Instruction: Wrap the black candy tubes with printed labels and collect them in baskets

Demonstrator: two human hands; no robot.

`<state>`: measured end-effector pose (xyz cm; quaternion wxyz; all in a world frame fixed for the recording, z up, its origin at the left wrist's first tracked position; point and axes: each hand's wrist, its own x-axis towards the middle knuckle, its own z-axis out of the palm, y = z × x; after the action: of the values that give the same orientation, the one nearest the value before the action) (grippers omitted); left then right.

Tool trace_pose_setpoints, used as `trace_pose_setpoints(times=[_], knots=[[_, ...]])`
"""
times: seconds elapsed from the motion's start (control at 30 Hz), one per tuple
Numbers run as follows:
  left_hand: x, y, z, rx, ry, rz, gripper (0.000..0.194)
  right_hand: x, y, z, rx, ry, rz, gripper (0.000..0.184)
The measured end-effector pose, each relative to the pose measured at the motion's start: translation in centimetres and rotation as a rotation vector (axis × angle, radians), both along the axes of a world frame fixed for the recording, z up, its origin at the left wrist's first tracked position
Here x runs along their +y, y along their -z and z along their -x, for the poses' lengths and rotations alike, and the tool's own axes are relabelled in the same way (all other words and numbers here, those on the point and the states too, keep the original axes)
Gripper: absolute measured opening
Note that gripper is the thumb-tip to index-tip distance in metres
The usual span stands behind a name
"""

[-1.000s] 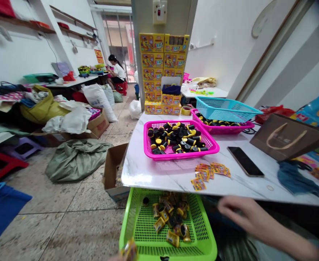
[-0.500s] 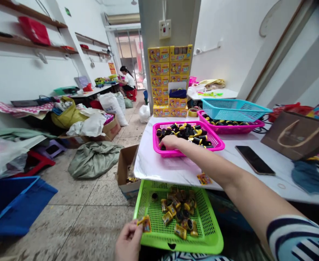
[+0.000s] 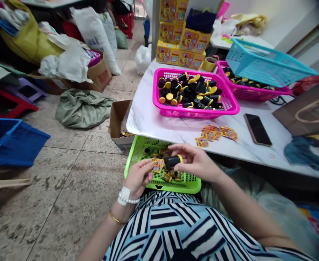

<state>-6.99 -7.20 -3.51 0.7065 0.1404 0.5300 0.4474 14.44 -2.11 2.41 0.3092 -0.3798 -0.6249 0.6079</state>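
Note:
My left hand [image 3: 140, 174] pinches a small orange-yellow printed sleeve label [image 3: 157, 165] above the green basket [image 3: 133, 154]. Facing it, my right hand [image 3: 194, 161] grips a black cylinder with a yellow rim [image 3: 172, 161], its dark end up against the label. Whether the cylinder has entered the label I cannot tell. Below both hands, the green basket holds several labelled cylinders [image 3: 167, 177], partly hidden by my fingers. On the table, a pink basket [image 3: 196, 113] is heaped with bare black-and-yellow cylinders [image 3: 185, 88]. Loose labels [image 3: 210, 133] lie near the table's front edge.
A phone [image 3: 257, 129], a brown paper bag [image 3: 306, 108] and a dark blue cloth [image 3: 303, 154] lie on the right. Behind are a blue basket [image 3: 268, 65] on a second pink basket [image 3: 253, 92], and stacked yellow boxes [image 3: 192, 40]. A cardboard box [image 3: 118, 119] stands left of the table.
My right hand has come back from the pink basket with a black cylinder. My left hand has brought the label to meet it over the green basket. The view has tilted down.

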Motion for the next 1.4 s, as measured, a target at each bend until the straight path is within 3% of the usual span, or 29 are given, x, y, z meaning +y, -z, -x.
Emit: trace_pose_setpoints(times=[0.1, 0.27, 0.47, 0.6, 0.73, 0.9, 1.0, 1.1, 1.2, 1.3, 1.4], knots=[[1.2, -0.1, -1.7, -0.076, 0.108, 0.013, 0.037, -2.2, 3.1, -0.4, 0.074, 0.146, 0.219, 0.037], [2.5, 0.2, -3.3, -0.242, 0.147, 0.066, 0.034, -2.4, 3.9, -1.9, 0.066, 0.383, 0.171, 0.035], [2.6, 0.9, -3.8, -0.350, 0.080, 0.091, 0.029, -2.4, 4.3, -1.7, 0.018, 0.320, 0.181, 0.031], [2.3, 1.4, -3.7, -0.369, 0.086, 0.086, 0.029, -2.4, 4.8, -1.0, -0.085, 0.366, 0.041, 0.023], [2.0, 1.6, -3.7, -0.310, 0.116, 0.058, 0.032, -2.6, 4.9, -0.5, -0.191, 0.318, -0.030, 0.022], [2.1, 1.8, -3.4, -0.277, 0.070, 0.042, 0.033, -2.8, 4.9, -0.1, -0.508, 0.245, -0.353, 0.018], [2.1, 2.0, -3.0, -0.315, 0.081, 0.079, 0.032, -2.7, 5.1, -0.1, -0.474, 0.187, -0.479, 0.020], [1.7, 2.0, -3.1, -0.308, 0.115, 0.080, 0.030, -2.7, 5.4, -0.1, -0.408, 0.153, -0.510, 0.021], [1.0, 1.9, -3.5, -0.131, 0.096, -0.005, 0.032, -2.7, 5.6, 0.0, -0.361, 0.197, -0.458, 0.021], [0.6, 1.6, -3.4, 0.089, -0.015, -0.138, 0.035, -2.9, 5.9, 0.0, -0.331, 0.310, -0.385, 0.022], [0.7, 1.4, -2.8, 0.123, -0.011, -0.219, 0.046, -3.0, 6.3, 0.0, -0.259, 0.300, -0.395, 0.024]])
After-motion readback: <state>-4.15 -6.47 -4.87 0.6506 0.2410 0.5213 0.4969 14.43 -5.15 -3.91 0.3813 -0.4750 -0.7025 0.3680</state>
